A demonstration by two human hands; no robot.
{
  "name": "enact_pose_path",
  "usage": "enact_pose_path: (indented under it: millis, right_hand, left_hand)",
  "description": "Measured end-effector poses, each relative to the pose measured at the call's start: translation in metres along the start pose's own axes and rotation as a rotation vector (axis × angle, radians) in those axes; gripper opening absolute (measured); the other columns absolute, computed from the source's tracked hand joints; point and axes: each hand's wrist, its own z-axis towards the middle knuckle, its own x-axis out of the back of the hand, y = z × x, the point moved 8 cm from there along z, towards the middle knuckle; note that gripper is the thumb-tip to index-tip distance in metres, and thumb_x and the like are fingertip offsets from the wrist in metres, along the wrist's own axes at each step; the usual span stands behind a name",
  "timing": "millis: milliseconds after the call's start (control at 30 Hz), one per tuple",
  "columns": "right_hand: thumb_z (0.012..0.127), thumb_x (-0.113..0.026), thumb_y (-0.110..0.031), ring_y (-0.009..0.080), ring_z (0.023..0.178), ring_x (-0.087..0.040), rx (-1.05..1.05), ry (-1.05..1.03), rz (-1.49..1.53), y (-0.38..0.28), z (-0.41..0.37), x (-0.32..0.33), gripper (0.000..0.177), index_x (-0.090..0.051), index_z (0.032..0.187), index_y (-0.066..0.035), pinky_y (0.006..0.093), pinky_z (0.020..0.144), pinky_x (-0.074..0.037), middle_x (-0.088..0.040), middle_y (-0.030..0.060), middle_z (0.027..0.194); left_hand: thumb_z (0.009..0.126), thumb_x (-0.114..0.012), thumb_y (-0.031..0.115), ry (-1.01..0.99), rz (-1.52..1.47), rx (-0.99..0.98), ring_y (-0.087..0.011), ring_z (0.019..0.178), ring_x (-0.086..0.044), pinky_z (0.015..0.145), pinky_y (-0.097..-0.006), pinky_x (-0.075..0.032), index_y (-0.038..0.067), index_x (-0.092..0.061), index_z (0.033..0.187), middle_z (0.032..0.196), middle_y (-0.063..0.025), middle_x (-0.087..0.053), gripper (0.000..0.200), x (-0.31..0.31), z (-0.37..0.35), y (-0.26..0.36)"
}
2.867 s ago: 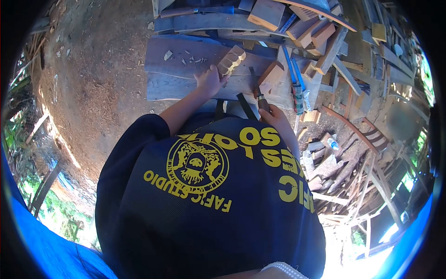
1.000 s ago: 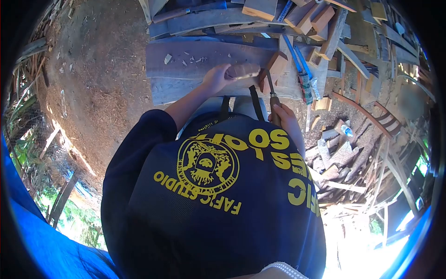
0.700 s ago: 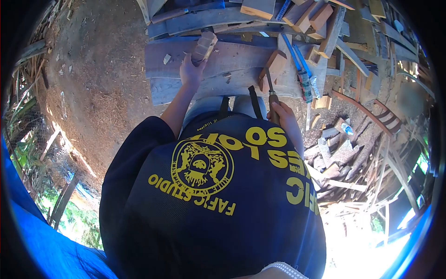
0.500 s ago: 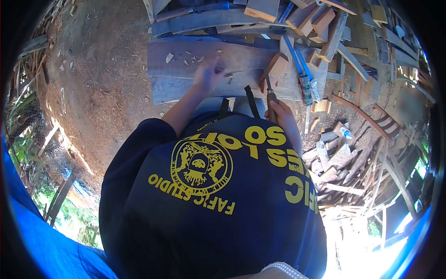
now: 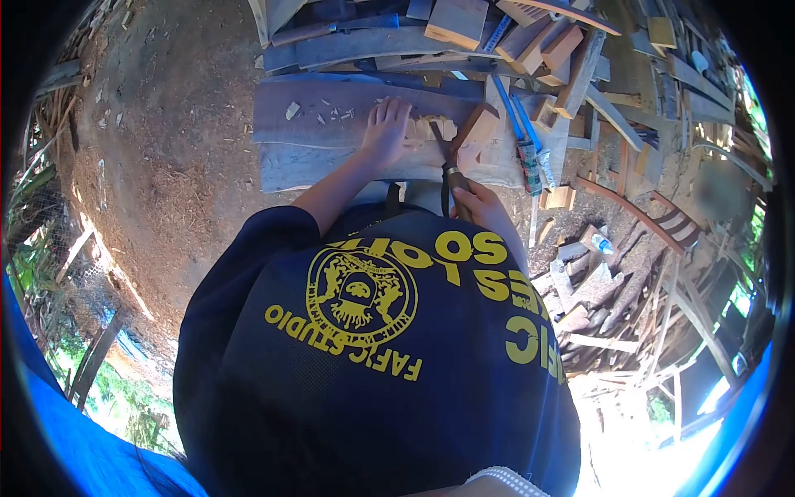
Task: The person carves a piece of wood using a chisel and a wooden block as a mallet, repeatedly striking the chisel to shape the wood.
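My right hand point(image 5: 478, 204) is wrapped round the wooden handle of a chisel-like tool point(image 5: 454, 176). Its narrow dark blade points up and left, with the tip over a small pale piece of wood point(image 5: 445, 128). At that piece's left end, my left hand point(image 5: 387, 131) grips it against the plank bench point(image 5: 310, 132), fingers bent over it and partly hiding it. Just right of the blade, a reddish wooden block point(image 5: 478, 126) rests at a tilt on the bench.
Wood chips point(image 5: 293, 110) lie on the bench's left part. A long blue-handled tool point(image 5: 519, 124) lies right of the block. Cut blocks point(image 5: 457, 22) and boards crowd the far side. Scrap wood point(image 5: 592, 282) is heaped on the ground at right, beside a plastic bottle point(image 5: 602, 244).
My left hand was blurred in motion and is now still on the pale wood, which has come into sight. The tool in my right hand has swung left, its tip now over that wood.
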Motion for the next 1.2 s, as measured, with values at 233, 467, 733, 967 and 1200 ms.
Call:
enact_pose_path:
  millis: [233, 467, 733, 967, 1200]
  right_hand:
    - [0.095, -0.052, -0.024, 0.0148, 0.068, -0.060, -0.010, -0.070, 0.261, -0.032, -0.027, -0.026, 0.034, -0.051, 0.118, 0.000, 0.0269, 0.065, -0.049, -0.061, 0.0097, 0.082]
    - [0.096, -0.047, -0.031, 0.0236, 0.085, -0.064, 0.053, -0.151, 0.444, -0.036, -0.031, 0.030, 0.038, -0.049, 0.116, 0.002, 0.0332, 0.076, -0.052, -0.063, 0.0166, 0.095]
    - [0.077, -0.070, -0.027, 0.0310, 0.090, -0.061, 0.215, 0.400, 0.186, 0.040, 0.114, 0.107, 0.056, -0.041, 0.116, 0.000, 0.0362, 0.078, -0.052, -0.056, 0.0198, 0.105]
    - [0.058, -0.083, -0.032, 0.0365, 0.108, -0.054, 0.073, 0.918, -0.625, 0.060, 0.173, 0.093, 0.097, -0.024, 0.128, -0.002, 0.0452, 0.089, -0.048, -0.043, 0.0230, 0.122]
    - [0.057, -0.081, -0.031, 0.0378, 0.115, -0.051, 0.098, 0.805, -0.490, 0.048, 0.127, 0.104, 0.102, -0.017, 0.131, -0.003, 0.0494, 0.094, -0.045, -0.041, 0.0252, 0.127]
  left_hand:
    - [0.063, -0.076, 0.025, -0.066, -0.510, -0.686, -0.0347, 0.120, -0.047, 0.101, -0.0485, -0.035, 0.008, -0.047, 0.127, 0.125, -0.0157, -0.050, 0.073, 0.068, -0.020, 0.129]
    - [0.067, -0.072, 0.013, -0.312, -0.833, -0.530, -0.0342, 0.090, -0.061, 0.077, -0.0404, -0.049, 0.008, -0.056, 0.110, 0.097, -0.0128, -0.062, 0.046, 0.089, -0.008, 0.150]
    - [0.061, -0.075, 0.013, -0.320, -0.799, -0.319, -0.0307, 0.078, -0.059, 0.069, -0.0368, -0.046, 0.007, -0.058, 0.088, 0.085, -0.0101, -0.059, 0.033, 0.098, -0.005, 0.128]
    - [0.066, -0.079, 0.023, -0.263, -0.848, -0.300, -0.0321, 0.082, -0.060, 0.069, -0.0392, -0.044, 0.008, -0.055, 0.089, 0.084, -0.0126, -0.060, 0.037, 0.103, -0.019, 0.144]
    - [0.064, -0.082, 0.023, -0.237, -0.776, -0.160, -0.0288, 0.082, -0.062, 0.072, -0.0377, -0.047, 0.007, -0.059, 0.093, 0.088, -0.0115, -0.063, 0.041, 0.097, -0.022, 0.150]
